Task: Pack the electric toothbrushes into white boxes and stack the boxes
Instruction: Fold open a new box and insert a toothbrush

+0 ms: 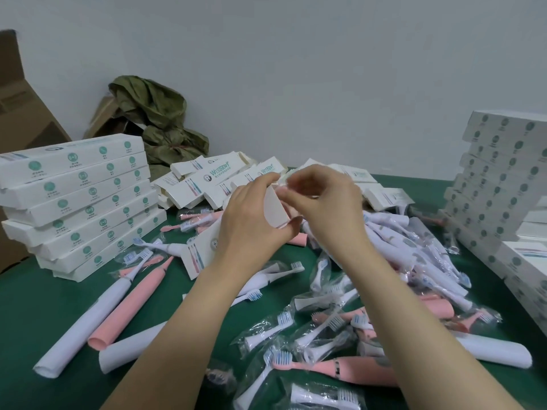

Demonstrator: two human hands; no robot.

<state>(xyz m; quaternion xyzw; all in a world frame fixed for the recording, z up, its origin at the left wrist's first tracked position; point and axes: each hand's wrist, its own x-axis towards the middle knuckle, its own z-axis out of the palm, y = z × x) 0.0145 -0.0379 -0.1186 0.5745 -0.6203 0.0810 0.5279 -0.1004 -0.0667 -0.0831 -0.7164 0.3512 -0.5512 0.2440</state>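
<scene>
Gripping a slim, matte white box (275, 209) just above the felt-like green surface (26, 309), the left hand (251, 214) wraps curled fingers (265, 180) round it while the right hand (328, 199) pinches its top flap, over glossy pink and white toothbrushes (414, 261) in crinkled film.

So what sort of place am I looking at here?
Probably a small packing workshop: stacked white boxes, a heap of loose toothbrushes on the green table, cardboard cartons by the wall.
</scene>
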